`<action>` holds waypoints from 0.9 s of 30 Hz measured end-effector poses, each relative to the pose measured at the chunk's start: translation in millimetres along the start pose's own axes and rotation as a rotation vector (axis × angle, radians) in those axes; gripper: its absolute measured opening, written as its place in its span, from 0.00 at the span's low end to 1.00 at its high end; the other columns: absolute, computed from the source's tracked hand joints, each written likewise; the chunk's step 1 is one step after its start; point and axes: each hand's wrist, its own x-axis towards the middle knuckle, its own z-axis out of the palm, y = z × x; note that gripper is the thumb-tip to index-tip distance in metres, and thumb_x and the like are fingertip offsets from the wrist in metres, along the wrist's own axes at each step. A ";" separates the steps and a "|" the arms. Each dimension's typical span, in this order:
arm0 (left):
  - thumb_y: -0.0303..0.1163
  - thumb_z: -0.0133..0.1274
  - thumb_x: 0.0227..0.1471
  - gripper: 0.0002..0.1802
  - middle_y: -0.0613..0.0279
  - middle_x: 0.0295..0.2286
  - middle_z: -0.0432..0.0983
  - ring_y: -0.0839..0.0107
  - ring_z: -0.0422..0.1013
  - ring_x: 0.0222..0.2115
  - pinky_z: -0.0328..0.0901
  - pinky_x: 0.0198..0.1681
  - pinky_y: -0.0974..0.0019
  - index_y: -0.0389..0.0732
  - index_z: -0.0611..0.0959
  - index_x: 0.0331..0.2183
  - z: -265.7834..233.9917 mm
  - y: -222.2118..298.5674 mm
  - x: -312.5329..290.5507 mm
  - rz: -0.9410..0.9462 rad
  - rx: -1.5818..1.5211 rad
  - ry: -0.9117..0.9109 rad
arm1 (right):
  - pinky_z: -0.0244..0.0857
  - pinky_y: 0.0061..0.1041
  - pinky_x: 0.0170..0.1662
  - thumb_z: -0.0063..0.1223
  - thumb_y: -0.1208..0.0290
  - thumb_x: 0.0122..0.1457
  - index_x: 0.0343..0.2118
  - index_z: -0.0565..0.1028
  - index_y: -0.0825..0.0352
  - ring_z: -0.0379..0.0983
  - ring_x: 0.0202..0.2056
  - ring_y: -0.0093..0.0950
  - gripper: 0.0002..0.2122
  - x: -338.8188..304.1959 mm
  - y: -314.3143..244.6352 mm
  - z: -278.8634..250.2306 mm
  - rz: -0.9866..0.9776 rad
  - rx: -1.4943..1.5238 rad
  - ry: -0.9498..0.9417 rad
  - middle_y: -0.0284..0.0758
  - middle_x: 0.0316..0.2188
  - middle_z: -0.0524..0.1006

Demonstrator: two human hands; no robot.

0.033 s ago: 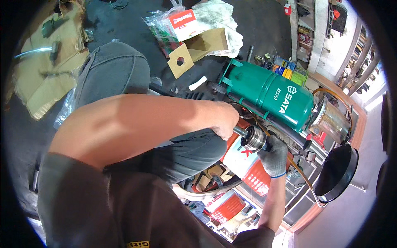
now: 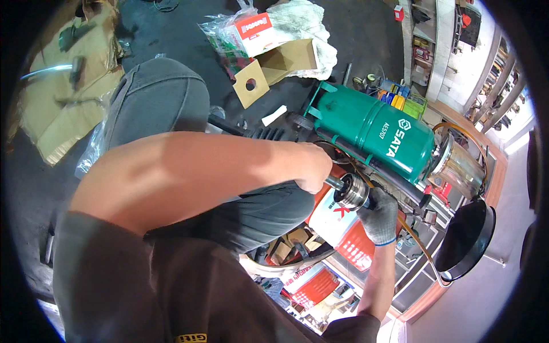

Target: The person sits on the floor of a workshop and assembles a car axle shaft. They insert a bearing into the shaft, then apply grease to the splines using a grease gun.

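Cup-shaped steel joint (image 2: 351, 193) between the bare left hand (image 2: 313, 167) and the gloved right hand (image 2: 380, 216): left fingers clenched on the metal rod (image 2: 334, 182) at its mouth, right fingers wrapped around its back end. Open mouth toward the left fingers; long axis slanting gently down from left to right. Beneath, a red-and-white bucket (image 2: 331, 226); beyond, a green tank (image 2: 372, 123); farther off, an opened cardboard box (image 2: 280, 63).
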 end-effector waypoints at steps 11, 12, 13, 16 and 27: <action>0.36 0.62 0.57 0.13 0.45 0.39 0.86 0.51 0.83 0.42 0.76 0.46 0.49 0.37 0.91 0.38 22.4 3.1 -2.1 -0.033 -0.064 0.236 | 0.75 0.38 0.34 0.72 0.68 0.48 0.35 0.81 0.64 0.83 0.31 0.44 0.13 10.6 -7.5 -4.2 -0.120 -0.244 -0.089 0.43 0.27 0.83; 0.35 0.61 0.57 0.12 0.46 0.39 0.86 0.51 0.83 0.42 0.76 0.45 0.49 0.38 0.91 0.38 23.7 2.2 -1.1 -0.036 -0.068 0.267 | 0.76 0.39 0.34 0.73 0.65 0.48 0.35 0.81 0.64 0.84 0.31 0.44 0.14 12.8 -9.0 -2.9 -0.136 -0.281 -0.095 0.43 0.27 0.84; 0.35 0.61 0.56 0.12 0.46 0.38 0.86 0.51 0.83 0.41 0.76 0.45 0.49 0.38 0.91 0.37 25.5 1.2 -0.4 -0.024 -0.063 0.256 | 0.76 0.39 0.34 0.73 0.64 0.49 0.36 0.81 0.64 0.84 0.31 0.45 0.14 14.6 -10.3 -0.9 -0.128 -0.338 -0.111 0.44 0.27 0.84; 0.32 0.59 0.56 0.11 0.48 0.37 0.87 0.51 0.84 0.41 0.77 0.44 0.50 0.39 0.91 0.36 30.0 -0.2 2.4 0.001 -0.052 0.247 | 0.77 0.41 0.34 0.72 0.61 0.51 0.36 0.81 0.64 0.83 0.30 0.46 0.15 18.6 -11.4 6.3 -0.119 -0.447 -0.138 0.44 0.26 0.83; 0.30 0.55 0.57 0.11 0.48 0.37 0.87 0.54 0.84 0.40 0.78 0.42 0.53 0.37 0.90 0.35 32.6 0.7 5.4 0.002 -0.024 0.331 | 0.77 0.41 0.34 0.71 0.64 0.51 0.33 0.81 0.62 0.83 0.30 0.44 0.11 24.6 -8.8 4.5 -0.154 -0.549 -0.095 0.43 0.24 0.82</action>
